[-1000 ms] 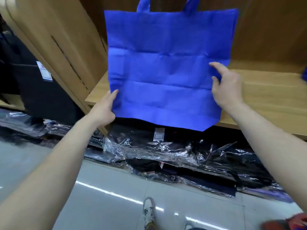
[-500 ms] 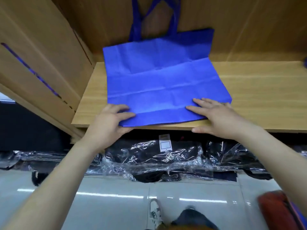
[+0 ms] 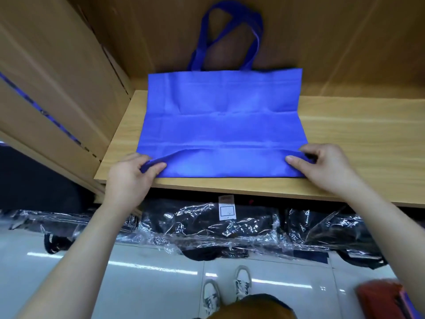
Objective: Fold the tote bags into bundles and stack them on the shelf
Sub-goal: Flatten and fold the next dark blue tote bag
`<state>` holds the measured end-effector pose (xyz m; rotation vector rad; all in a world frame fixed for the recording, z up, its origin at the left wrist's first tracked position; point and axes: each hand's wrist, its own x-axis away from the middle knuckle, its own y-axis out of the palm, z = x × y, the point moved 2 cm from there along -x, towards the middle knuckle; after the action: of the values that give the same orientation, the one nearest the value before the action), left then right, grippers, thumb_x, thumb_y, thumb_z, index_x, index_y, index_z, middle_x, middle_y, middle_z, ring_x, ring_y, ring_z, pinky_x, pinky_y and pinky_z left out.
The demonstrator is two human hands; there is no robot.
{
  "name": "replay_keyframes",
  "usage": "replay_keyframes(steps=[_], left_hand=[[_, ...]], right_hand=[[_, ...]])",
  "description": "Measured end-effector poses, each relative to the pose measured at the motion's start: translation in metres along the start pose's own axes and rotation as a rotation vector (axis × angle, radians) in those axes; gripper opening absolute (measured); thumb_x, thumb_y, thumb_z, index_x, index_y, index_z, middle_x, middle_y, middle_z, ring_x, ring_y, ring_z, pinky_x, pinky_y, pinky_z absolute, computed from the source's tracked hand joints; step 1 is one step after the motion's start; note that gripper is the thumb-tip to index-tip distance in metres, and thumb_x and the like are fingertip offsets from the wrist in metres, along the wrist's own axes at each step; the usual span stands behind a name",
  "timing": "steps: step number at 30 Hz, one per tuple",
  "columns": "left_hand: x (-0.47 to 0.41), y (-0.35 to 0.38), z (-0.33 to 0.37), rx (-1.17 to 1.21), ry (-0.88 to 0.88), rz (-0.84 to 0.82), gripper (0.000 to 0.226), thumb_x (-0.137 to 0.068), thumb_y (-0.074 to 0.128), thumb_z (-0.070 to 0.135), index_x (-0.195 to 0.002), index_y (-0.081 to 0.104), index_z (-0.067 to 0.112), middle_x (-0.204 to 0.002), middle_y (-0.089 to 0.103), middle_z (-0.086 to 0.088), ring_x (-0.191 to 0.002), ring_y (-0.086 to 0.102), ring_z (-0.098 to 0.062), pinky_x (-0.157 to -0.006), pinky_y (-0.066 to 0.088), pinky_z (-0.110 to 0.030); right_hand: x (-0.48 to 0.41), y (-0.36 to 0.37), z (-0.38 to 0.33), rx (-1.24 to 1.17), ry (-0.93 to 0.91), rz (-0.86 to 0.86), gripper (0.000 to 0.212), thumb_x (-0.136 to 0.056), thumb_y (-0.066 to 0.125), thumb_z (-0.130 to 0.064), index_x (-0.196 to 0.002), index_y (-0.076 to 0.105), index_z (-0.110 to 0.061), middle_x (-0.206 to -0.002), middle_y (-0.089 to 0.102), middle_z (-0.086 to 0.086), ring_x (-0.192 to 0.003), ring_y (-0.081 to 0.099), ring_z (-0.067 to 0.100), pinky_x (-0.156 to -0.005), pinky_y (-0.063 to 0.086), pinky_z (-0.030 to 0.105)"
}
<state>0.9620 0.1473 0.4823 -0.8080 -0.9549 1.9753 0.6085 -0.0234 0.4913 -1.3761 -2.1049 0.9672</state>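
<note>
Looking down from the head camera, I am pinching the near corners of the blue tote bag (image 3: 220, 125). It is lying flat on the wooden shelf (image 3: 356, 139), with its handles (image 3: 230, 35) leaning up the back panel. My left hand (image 3: 128, 178) is nipping the near-left corner between thumb and curled fingers, and my right hand (image 3: 326, 169) is doing the same at the near-right corner. The near edge is lifting into a low ridge between my hands. To fold well, I judge I should be raising both corners evenly, keeping that edge taut and laying it along the existing crease, so the bundle is coming out square.
</note>
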Motion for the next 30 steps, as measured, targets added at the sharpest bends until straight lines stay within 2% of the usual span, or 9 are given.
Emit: replay_keyframes(steps=[4,7,11,16,19,21,24,27,30], left_hand=[[0.000,0.005,0.005,-0.156,0.030,0.113,0.036,-0.083,0.074,0.034,-0.073,0.061,0.002,-0.071,0.050,-0.003,-0.073,0.053,-0.031,-0.061,0.034,-0.032],[-0.005,0.005,0.009,-0.179,-0.023,0.088,0.037,-0.083,0.073,0.039,-0.078,0.057,0.006,-0.072,0.054,-0.007,-0.074,0.054,-0.033,-0.061,0.031,-0.032],[-0.007,0.001,0.009,-0.086,-0.092,0.077,0.039,-0.078,0.078,0.034,-0.105,0.057,0.015,-0.088,0.059,-0.001,-0.082,0.059,-0.028,-0.068,0.041,-0.033],[0.003,0.003,0.001,-0.130,0.319,0.083,0.012,-0.087,0.071,0.016,-0.099,0.072,0.017,-0.099,0.057,-0.005,-0.082,0.055,-0.026,-0.068,0.049,-0.037],[0.006,0.006,-0.006,-0.140,0.469,-0.051,0.029,-0.093,0.053,0.032,-0.100,0.074,0.014,-0.113,0.066,-0.003,-0.102,0.058,-0.027,-0.087,0.049,-0.040],[0.009,0.003,-0.012,-0.021,0.380,-0.194,0.042,-0.090,0.048,0.046,-0.112,0.070,0.018,-0.127,0.059,0.009,-0.124,0.051,-0.017,-0.108,0.036,-0.027],[0.013,-0.002,-0.023,-0.031,0.355,-0.303,0.059,-0.076,0.065,0.058,-0.128,0.060,0.031,-0.142,0.042,0.022,-0.137,0.035,-0.003,-0.113,0.026,-0.021],[0.011,-0.007,-0.035,-0.099,0.388,-0.309,0.066,-0.074,0.082,0.013,-0.132,0.058,0.034,-0.144,0.042,0.021,-0.135,0.040,-0.006,-0.110,0.031,-0.022],[0.005,-0.014,-0.038,-0.037,0.413,-0.314,0.061,-0.077,0.077,-0.003,-0.127,0.063,0.028,-0.138,0.054,0.013,-0.130,0.048,-0.008,-0.111,0.030,-0.020]], right_hand=[[0.002,0.013,-0.002,0.156,-0.053,0.187,0.027,-0.089,0.067,-0.029,-0.075,0.056,-0.008,-0.063,0.049,0.005,-0.065,0.048,0.031,-0.060,0.035,0.035],[-0.001,0.020,-0.003,0.284,-0.091,0.191,0.027,-0.092,0.060,-0.030,-0.076,0.047,-0.013,-0.073,0.049,0.004,-0.072,0.051,0.033,-0.063,0.037,0.037],[0.001,0.020,-0.001,0.296,-0.107,0.158,0.027,-0.089,0.065,-0.027,-0.076,0.043,-0.016,-0.076,0.049,0.002,-0.073,0.049,0.030,-0.064,0.041,0.038],[0.011,0.017,0.003,0.217,-0.202,0.142,0.016,-0.085,0.070,-0.017,-0.095,0.058,-0.017,-0.101,0.050,-0.002,-0.076,0.053,0.022,-0.068,0.050,0.039],[0.016,0.023,0.004,0.345,-0.429,0.141,0.008,-0.090,0.063,-0.017,-0.097,0.068,-0.016,-0.113,0.056,0.005,-0.092,0.055,0.026,-0.069,0.054,0.043],[0.018,0.021,0.005,0.313,-0.428,0.055,0.028,-0.091,0.058,-0.038,-0.107,0.070,-0.019,-0.119,0.058,0.003,-0.105,0.055,0.024,-0.086,0.051,0.039],[0.016,0.005,0.003,0.135,-0.258,-0.181,0.072,-0.070,0.071,-0.066,-0.134,0.051,-0.039,-0.131,0.048,-0.010,-0.124,0.046,0.011,-0.101,0.033,0.021],[0.017,-0.003,0.000,0.269,-0.304,-0.328,0.102,-0.062,0.082,-0.056,-0.143,0.019,-0.058,-0.151,0.024,-0.014,-0.133,0.038,0.013,-0.109,0.034,0.031],[0.022,-0.004,-0.009,0.509,-0.410,-0.336,0.094,-0.075,0.076,-0.043,-0.142,0.013,-0.060,-0.159,0.002,-0.020,-0.125,0.043,0.024,-0.104,0.036,0.035]])
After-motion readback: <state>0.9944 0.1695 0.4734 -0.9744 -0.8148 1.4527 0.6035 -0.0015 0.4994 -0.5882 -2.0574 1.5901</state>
